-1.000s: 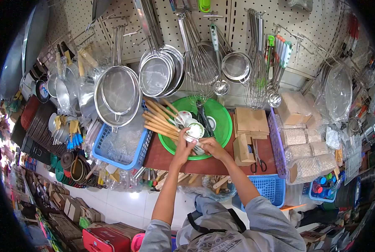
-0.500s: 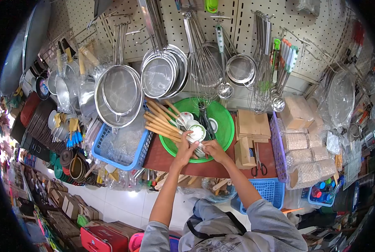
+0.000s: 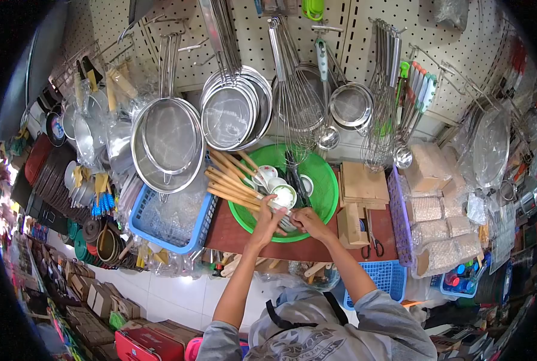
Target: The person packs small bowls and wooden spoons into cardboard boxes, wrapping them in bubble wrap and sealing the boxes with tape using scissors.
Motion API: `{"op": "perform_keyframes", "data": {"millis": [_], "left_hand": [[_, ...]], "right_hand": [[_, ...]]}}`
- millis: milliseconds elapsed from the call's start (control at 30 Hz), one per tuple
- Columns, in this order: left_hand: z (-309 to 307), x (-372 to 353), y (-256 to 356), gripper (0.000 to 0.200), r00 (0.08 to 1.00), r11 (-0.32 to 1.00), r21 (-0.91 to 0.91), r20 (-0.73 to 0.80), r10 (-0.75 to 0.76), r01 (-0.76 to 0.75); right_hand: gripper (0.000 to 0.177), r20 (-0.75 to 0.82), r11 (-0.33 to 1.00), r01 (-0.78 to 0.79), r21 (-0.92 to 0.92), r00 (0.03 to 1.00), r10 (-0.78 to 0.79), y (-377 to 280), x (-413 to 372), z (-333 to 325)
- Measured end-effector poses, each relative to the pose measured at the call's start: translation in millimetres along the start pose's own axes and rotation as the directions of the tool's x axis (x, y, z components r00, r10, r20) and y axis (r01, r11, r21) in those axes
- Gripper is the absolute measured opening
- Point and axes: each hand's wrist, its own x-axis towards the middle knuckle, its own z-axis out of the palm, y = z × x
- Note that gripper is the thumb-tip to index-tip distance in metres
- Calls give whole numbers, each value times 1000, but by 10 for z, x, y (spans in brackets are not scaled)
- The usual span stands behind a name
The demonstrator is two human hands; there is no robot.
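Observation:
A round green basket (image 3: 324, 180) stands on the red-brown table, below the hanging whisks. Over its front part, my left hand (image 3: 267, 225) is closed around a white ladle (image 3: 283, 196) with a green-edged bowl facing up. My right hand (image 3: 309, 222) meets it from the right, its fingers pinched at the ladle's handle, which the fingers partly hide. Other white ladle bowls (image 3: 266, 174) lie just behind, inside the basket. Several wooden handles (image 3: 229, 183) stick out over its left rim; their far ends are hidden. Black handles (image 3: 297, 180) lie in the basket's middle.
A blue basket (image 3: 207, 222) with plastic-wrapped goods stands left. Cardboard boxes (image 3: 365, 183) and black scissors (image 3: 374, 243) lie right, beside a purple basket (image 3: 403, 228) of bubble-wrapped packs. Strainers (image 3: 169, 141) and whisks (image 3: 295, 99) hang low from the pegboard behind.
The camera view has shifted slightly. Both hands stay at the ladle over the green basket, with the fingers only slightly moved.

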Motion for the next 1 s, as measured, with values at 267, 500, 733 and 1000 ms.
{"op": "perform_keyframes", "data": {"millis": [267, 500, 733, 1000], "left_hand": [[-99, 180, -31, 59, 999, 979, 203, -39, 1, 6], [-30, 116, 156, 61, 973, 921, 314, 71, 218, -230], [-47, 89, 134, 62, 972, 884, 402, 95, 217, -237], [-194, 158, -55, 54, 992, 998, 9, 109, 57, -59]], "right_hand": [[30, -91, 995, 49, 91, 995, -40, -76, -26, 94], [33, -112, 998, 47, 31, 993, -44, -35, -4, 66], [34, -124, 997, 40, -67, 991, -48, -31, 18, 138], [30, -37, 986, 166, 6, 985, -166, 68, 19, 128]]}}
